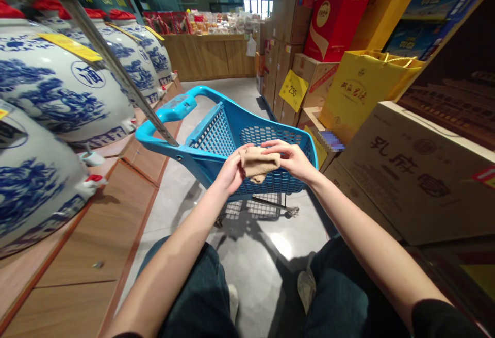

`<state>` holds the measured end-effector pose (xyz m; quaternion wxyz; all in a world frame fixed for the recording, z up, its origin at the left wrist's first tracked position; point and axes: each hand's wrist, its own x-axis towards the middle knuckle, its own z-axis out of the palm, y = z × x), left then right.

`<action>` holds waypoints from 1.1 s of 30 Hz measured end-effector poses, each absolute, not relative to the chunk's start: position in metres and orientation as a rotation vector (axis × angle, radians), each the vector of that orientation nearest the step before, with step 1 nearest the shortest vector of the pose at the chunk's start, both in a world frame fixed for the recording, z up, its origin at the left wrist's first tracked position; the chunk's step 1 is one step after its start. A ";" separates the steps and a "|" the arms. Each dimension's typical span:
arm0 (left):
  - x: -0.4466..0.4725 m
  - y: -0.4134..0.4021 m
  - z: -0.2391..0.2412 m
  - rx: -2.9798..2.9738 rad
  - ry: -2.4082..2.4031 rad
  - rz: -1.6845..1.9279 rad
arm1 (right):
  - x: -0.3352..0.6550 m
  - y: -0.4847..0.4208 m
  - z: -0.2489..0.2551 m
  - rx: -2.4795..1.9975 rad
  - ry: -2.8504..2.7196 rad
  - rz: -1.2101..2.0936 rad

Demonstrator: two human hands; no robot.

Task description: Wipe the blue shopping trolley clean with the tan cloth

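Between both hands is a small folded tan cloth (pixel 260 161), bunched up with a loose fold hanging at its lower side. My left hand (pixel 232 172) grips its left edge, the thumb side toward the cloth. At the cloth's right edge, my right hand (pixel 294 159) pinches it, fingers reaching over the top. Just beyond and below the hands stands a blue plastic shopping cart (pixel 270 126) with perforated basket sides. The cloth hides part of the basket's near side, and I cannot tell whether it touches the cart.
Large blue-and-white jars (pixel 62 85) with red tops line a wooden cabinet (pixel 93 235) at left. Stacked cartons (pixel 417 173), a yellow gift bag (pixel 363 93) and a red box (pixel 336 13) crowd the right. A metal pole (pixel 116 69) rises from the cart's handle end. A goods-laden counter (pixel 209 57) stands behind.
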<state>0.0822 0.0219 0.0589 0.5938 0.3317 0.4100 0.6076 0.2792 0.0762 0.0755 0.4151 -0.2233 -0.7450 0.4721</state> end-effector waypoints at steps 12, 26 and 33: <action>0.078 0.015 0.056 1.285 1.005 1.293 | 0.275 0.077 0.061 -0.682 -1.621 1.561; 0.071 0.016 0.035 2.580 1.864 0.681 | 0.265 0.067 0.032 -0.737 -2.296 0.604; 0.063 0.019 0.034 2.680 1.885 0.655 | 0.280 0.071 0.027 -0.901 -2.368 0.500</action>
